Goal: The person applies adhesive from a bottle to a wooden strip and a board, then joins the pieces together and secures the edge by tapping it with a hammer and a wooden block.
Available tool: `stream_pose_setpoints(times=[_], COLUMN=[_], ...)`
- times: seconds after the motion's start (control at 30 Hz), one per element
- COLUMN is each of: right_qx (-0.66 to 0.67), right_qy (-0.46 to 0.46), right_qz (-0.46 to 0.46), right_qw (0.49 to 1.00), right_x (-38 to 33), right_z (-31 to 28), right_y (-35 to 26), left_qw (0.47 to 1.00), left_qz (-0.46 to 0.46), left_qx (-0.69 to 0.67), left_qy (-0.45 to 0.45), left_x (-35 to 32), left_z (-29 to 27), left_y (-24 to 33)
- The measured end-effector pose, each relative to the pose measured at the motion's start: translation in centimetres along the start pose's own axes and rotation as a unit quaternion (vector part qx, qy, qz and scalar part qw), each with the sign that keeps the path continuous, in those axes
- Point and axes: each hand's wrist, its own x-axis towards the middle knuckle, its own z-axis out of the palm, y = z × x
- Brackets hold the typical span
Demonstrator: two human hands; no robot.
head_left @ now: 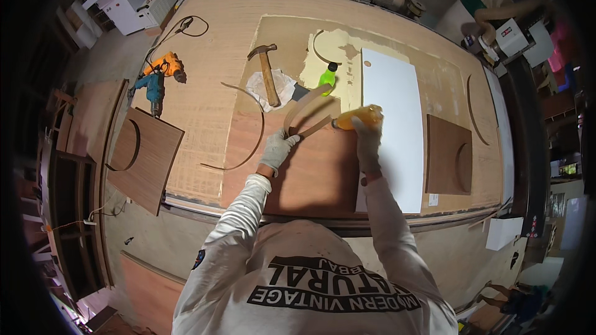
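Note:
My left hand [277, 148], in a grey glove, pinches the near end of a thin curved strip of wood veneer [302, 111] that arcs up off the brown plywood panel [310, 174]. My right hand [366, 133], also gloved, grips an orange squeeze bottle [358, 117] tilted sideways. Its nozzle points left and touches the strip. A white board [394, 130] lies flat just right of my right hand.
A hammer [267, 71] rests on a crumpled cloth [282, 87] beyond the strip. A green bottle [327, 76] stands by a yellowish glue patch. An orange drill [166, 65] and a blue power tool [153, 90] lie at left. Dark wood panels with curved cutouts [448, 155] [146, 155] sit on both sides.

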Motion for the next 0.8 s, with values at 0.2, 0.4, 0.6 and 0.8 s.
stream_pose_setpoints(times=[0.2,0.4,0.6,0.8], right_qx=[-0.163,-0.162,-0.192,-0.197], right_qy=[-0.027,-0.107,-0.100,-0.079], right_qz=[0.017,0.051,0.021,0.053], right_qw=[0.986,0.980,0.976,0.976], right_x=[5.9,4.5,4.4,5.3], right_z=[1.6,3.2,4.2,3.2], right_y=[4.2,5.7,6.9,8.6], left_qw=[0.997,0.998,0.998,0.998], left_qz=[0.023,0.026,0.032,0.019], left_qx=[-0.072,-0.047,-0.047,-0.054], left_qy=[-0.026,-0.022,-0.019,-0.033], left_x=[0.6,0.2,0.6,0.5], left_z=[0.8,-0.2,-0.3,-0.3], left_y=[0.9,0.4,-0.4,0.7])
